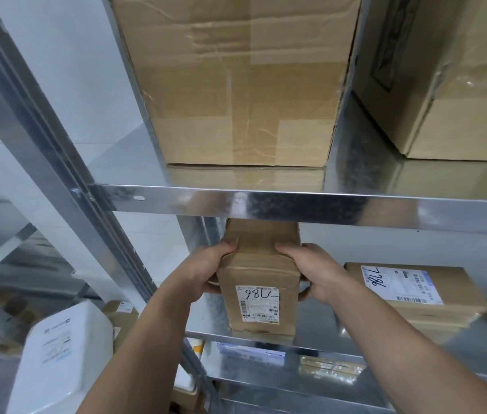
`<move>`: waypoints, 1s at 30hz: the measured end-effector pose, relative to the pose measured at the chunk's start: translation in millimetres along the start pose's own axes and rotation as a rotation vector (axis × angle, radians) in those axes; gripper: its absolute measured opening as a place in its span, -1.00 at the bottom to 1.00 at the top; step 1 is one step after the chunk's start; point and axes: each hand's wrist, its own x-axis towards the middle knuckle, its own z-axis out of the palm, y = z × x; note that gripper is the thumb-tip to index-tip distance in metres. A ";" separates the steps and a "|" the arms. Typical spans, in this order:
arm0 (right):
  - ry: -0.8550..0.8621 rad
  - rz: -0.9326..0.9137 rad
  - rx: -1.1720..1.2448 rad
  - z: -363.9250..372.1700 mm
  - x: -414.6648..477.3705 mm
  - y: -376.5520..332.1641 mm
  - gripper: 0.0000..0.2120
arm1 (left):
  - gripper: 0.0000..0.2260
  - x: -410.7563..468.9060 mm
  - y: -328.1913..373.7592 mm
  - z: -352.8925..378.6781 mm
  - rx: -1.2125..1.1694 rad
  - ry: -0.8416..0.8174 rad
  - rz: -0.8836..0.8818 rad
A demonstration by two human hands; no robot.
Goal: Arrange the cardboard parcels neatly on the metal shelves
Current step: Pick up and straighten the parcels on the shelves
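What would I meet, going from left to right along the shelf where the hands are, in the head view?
left hand → upright parcel → right hand → flat labelled parcel

I count two big cardboard boxes on the upper shelf, two labelled parcels on the shelf below, two hands, and one white bag.
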 end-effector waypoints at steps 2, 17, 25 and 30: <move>-0.004 0.000 -0.010 0.9 1.2 -0.3 -0.64 | -0.63 1.7 -1.3 -0.7 -0.009 0.000 -0.001; -0.043 -0.032 0.018 -7.6 6.1 6.9 -0.47 | -0.68 -7.9 -3.1 -3.8 -0.109 -0.067 -0.008; -0.022 -0.096 0.276 -18.0 -6.0 -6.2 -0.61 | -0.66 -14.7 -1.3 -8.4 -0.345 -0.081 0.031; -0.004 -0.111 0.332 -19.3 -8.6 -7.1 -0.56 | -0.48 -9.5 -7.4 -3.9 -0.454 -0.091 0.066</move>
